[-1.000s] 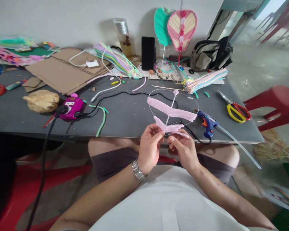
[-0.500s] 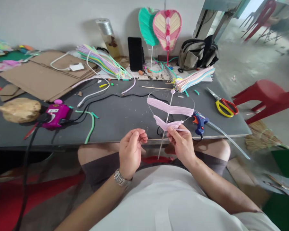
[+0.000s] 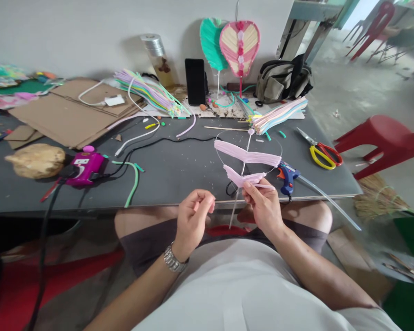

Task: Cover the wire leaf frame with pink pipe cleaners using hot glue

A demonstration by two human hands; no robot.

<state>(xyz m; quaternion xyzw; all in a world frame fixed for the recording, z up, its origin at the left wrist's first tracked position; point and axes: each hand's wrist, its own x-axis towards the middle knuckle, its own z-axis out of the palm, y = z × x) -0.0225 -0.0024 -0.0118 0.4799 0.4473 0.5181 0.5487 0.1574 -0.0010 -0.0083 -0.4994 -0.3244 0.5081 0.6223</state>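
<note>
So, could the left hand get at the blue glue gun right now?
Probably yes, with a stretch: the left hand is empty and the glue gun sits close by, but the right hand and the pink straw frame are in its direct path.

Silver link watch [image 3: 173, 260], white shirt [image 3: 227, 294], dark shorts [image 3: 141, 243].

One head-worn camera looks forward and down from just behind the counter [image 3: 165, 177], close above the left hand [image 3: 193, 225] and right hand [image 3: 264, 212].
</note>
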